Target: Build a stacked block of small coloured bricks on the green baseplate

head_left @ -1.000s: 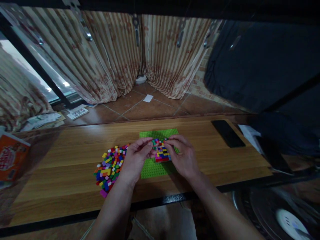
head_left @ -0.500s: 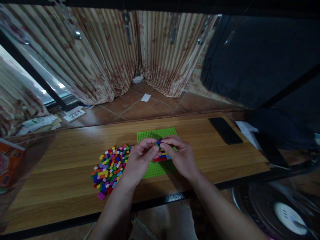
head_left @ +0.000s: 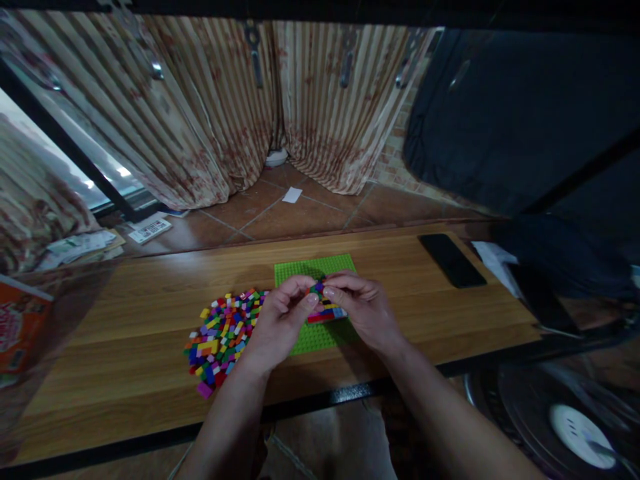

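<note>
Over a green studded baseplate (head_left: 315,341), my left hand (head_left: 285,317) and my right hand (head_left: 363,307) meet with thumbs and fingertips pinched together. Between them are small toy bricks (head_left: 317,288) in dark blue, green and red; the fingers partly hide these, so their exact number and joins cannot be made out. Just below the fingertips, a row of built-up bricks (head_left: 323,317), red, blue, yellow and light in colour, sits on the baseplate. Left of my left hand lies a loose pile of many-coloured bricks (head_left: 225,333), its right side covered by my wrist.
A black phone (head_left: 453,261) lies at the right of the wooden table (head_left: 150,373), with white paper (head_left: 495,260) beyond it. An orange package (head_left: 20,327) stands at the left. Striped curtains (head_left: 200,120) hang behind. A round dark object (head_left: 545,413) is below the table's right front.
Both hands stay pinched at the same spot above the baseplate. My right hand has shifted very slightly right, and the view has moved a little.
</note>
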`<state>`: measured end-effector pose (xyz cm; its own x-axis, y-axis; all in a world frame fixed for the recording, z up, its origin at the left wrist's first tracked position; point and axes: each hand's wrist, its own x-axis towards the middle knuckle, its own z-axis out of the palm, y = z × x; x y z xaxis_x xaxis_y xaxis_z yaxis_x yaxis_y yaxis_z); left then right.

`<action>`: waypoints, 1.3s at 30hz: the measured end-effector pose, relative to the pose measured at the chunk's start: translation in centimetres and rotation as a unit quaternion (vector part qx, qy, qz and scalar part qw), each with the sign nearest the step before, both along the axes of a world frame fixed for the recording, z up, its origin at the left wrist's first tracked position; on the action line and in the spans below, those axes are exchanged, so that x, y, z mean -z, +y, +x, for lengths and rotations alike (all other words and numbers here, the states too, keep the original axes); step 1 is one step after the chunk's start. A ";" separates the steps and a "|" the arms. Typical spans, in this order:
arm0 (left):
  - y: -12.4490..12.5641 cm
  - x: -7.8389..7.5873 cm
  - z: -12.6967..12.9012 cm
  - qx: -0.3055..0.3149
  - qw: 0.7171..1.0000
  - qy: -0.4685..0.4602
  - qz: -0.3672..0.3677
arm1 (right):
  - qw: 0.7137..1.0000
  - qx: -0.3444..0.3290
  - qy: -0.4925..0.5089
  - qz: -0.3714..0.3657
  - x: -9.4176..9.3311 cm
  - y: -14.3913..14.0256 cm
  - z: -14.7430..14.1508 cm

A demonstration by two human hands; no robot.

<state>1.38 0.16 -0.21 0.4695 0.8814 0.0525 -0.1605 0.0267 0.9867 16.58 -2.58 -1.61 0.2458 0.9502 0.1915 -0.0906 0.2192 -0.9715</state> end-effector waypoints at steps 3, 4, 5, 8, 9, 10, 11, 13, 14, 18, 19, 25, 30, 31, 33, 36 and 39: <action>0.0 -0.1 -0.1 0.004 1.000 0.003 -0.001 | 1.000 -0.008 0.009 -0.009 0.0 0.0 0.0; 0.0 -0.1 -0.2 0.002 1.000 0.005 -0.004 | 1.000 -0.011 0.010 -0.012 -0.1 0.0 0.1; 0.0 -0.2 -0.2 -0.004 1.000 0.006 -0.009 | 1.000 -0.012 0.007 -0.013 -0.1 0.0 0.2; 0.1 -0.3 -0.4 -0.047 0.998 0.008 -0.046 | 0.999 0.013 -0.047 0.000 -0.1 0.0 0.9; 0.2 -0.3 -0.5 -0.067 0.996 0.006 -0.062 | 0.996 0.032 -0.076 0.011 -0.1 0.0 1.2; 0.2 -0.4 -0.6 -0.088 0.993 0.004 -0.078 | 0.993 0.049 -0.109 0.021 0.0 0.1 1.5; 0.3 -0.4 -0.6 -0.109 0.990 0.004 -0.090 | 0.988 0.063 -0.141 0.030 0.1 0.1 1.7; 0.5 -0.5 -0.8 -0.148 0.984 0.003 -0.104 | 0.976 0.079 -0.199 0.039 0.4 0.1 2.0; 0.5 -0.5 -0.9 -0.163 0.981 0.004 -0.108 | 0.969 0.079 -0.230 0.040 0.5 0.1 2.0; 0.7 -0.5 -1.1 -0.180 0.976 0.000 -0.122 | 0.939 0.072 -0.333 0.039 0.9 0.1 1.4; 0.7 -0.5 -1.1 -0.176 0.976 0.001 -0.124 | 0.933 0.068 -0.351 0.040 1.0 0.1 1.2; 0.6 -0.8 -1.2 -0.169 0.978 0.010 -0.121 | 0.901 0.071 -0.427 0.031 1.3 0.5 0.9; 0.6 -0.7 -1.4 -0.162 0.980 0.017 -0.118 | 0.907 0.082 -0.414 0.011 1.7 1.0 1.0; 0.6 -0.7 -1.4 -0.160 0.980 0.021 -0.119 | 0.912 0.087 -0.401 0.003 1.8 1.1 1.0; 0.7 -0.7 -1.5 -0.157 0.980 0.031 -0.121 | 0.924 0.099 -0.369 -0.017 2.0 1.2 1.0; 0.7 -0.7 -1.6 -0.157 0.979 0.040 -0.122 | 0.942 0.104 -0.315 -0.053 2.3 1.4 1.0; 0.6 -0.8 -1.6 -0.155 0.979 0.041 -0.123 | 0.957 0.099 -0.259 -0.080 2.7 1.7 1.0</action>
<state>-0.21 0.77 0.60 0.1701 0.9635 -0.2067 -0.1186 0.2283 0.9663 17.56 -0.86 -4.29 0.3353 0.9223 0.1924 0.4402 0.0272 -0.8975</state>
